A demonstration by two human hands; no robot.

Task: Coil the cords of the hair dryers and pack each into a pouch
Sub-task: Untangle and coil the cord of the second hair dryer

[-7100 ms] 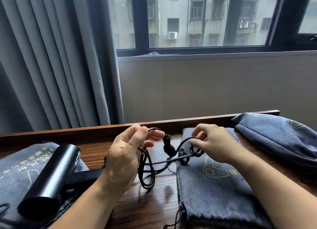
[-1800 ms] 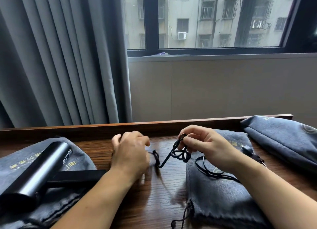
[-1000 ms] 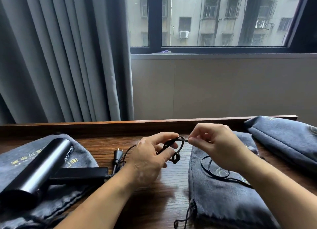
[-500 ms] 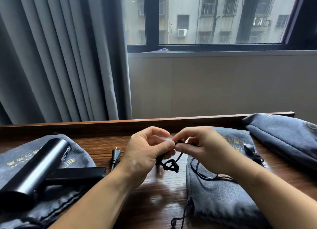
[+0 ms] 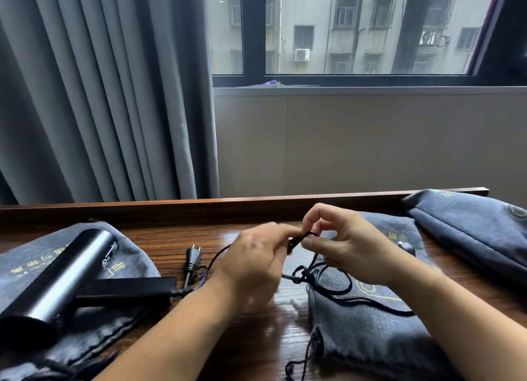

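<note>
Over the desk (image 5: 171,238), centre: your left hand (image 5: 256,255) and right hand (image 5: 350,252) both pinch one short stretch of black cord (image 5: 299,238), likely to work its knot (image 5: 302,275) loose.
Slack: loops trail onto the middle pouch (image 5: 370,332).
Left side: hair dryer (image 5: 65,275) lies on the left pouch (image 5: 137,260), plug (image 5: 191,256) beside it, probably staged for packing.
Hard to see: left fingertips, blurred behind your knuckles; what fills the far-right pouch (image 5: 470,229).

grey curtain (image 5: 99,95), window (image 5: 356,29), wooden table (image 5: 171,232)
</note>
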